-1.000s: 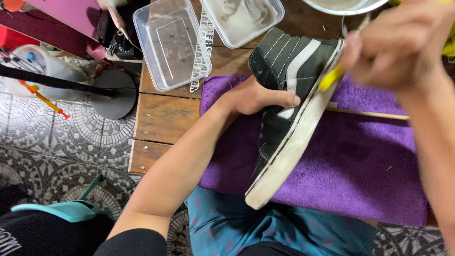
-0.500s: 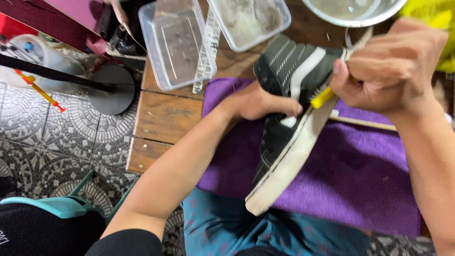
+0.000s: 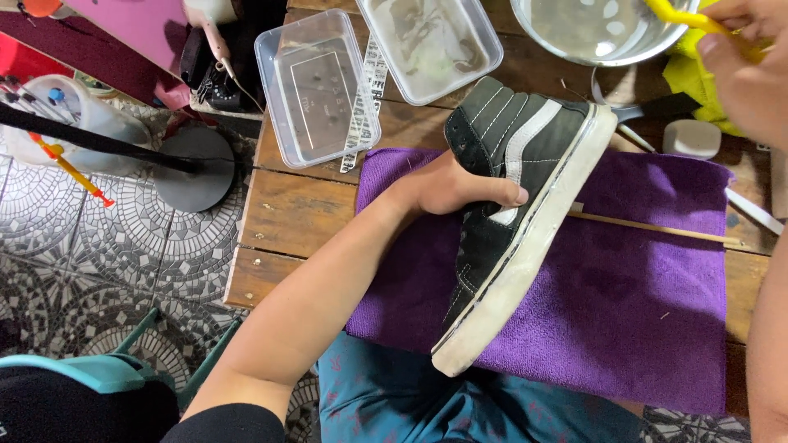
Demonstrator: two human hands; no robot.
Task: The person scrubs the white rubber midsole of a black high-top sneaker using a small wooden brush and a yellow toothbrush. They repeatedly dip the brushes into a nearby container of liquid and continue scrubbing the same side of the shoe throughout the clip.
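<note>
I sit at a worn wooden table (image 3: pixel 295 205) over a floor of grey mosaic tiles (image 3: pixel 74 246), and most of the tabletop in front of me is covered by a purple towel (image 3: pixel 640 312). On that towel lies the black high-top sneaker (image 3: pixel 513 205), tipped on its side with the white sole edge facing right and the toe pointing toward my lap. My left hand (image 3: pixel 447 184) is tucked into the shoe's opening, thumb pressed across the side panel, holding it steady just as it did half a second ago. My right hand (image 3: pixel 743 70) has changed: a moment ago it was down against the sole with the yellow brush (image 3: pixel 681 16), and now it has lifted away to the top right corner, fingers closed around the brush handle over the metal bowl (image 3: pixel 599 33) of water. Beyond the towel stand two clear plastic containers (image 3: pixel 316 86), the nearer one empty, the other murky. A thin wooden stick (image 3: pixel 657 230) lies across the towel beside the sole.
</note>
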